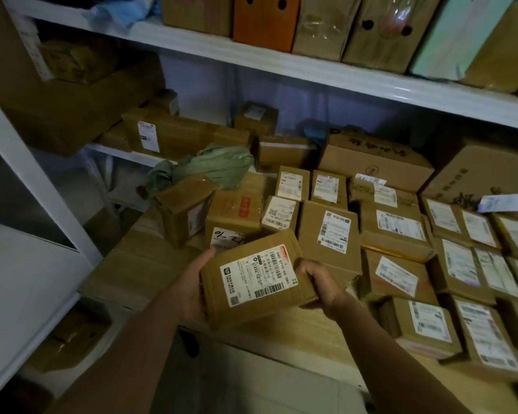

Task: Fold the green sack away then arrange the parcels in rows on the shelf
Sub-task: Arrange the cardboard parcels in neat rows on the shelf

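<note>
Hands point(189, 289) gripping parcel point(256, 277), wooden shelf point(281, 333), white racking point(311, 71)

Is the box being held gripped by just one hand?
No, the left hand and right hand each grip one end of the box.

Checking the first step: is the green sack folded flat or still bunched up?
Bunched: the green sack lies as a crumpled heap behind the parcels, not folded flat.

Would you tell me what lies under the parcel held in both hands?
Under the held parcel show the wooden shelf and part of a handwritten parcel; anything directly beneath is hidden.
</note>
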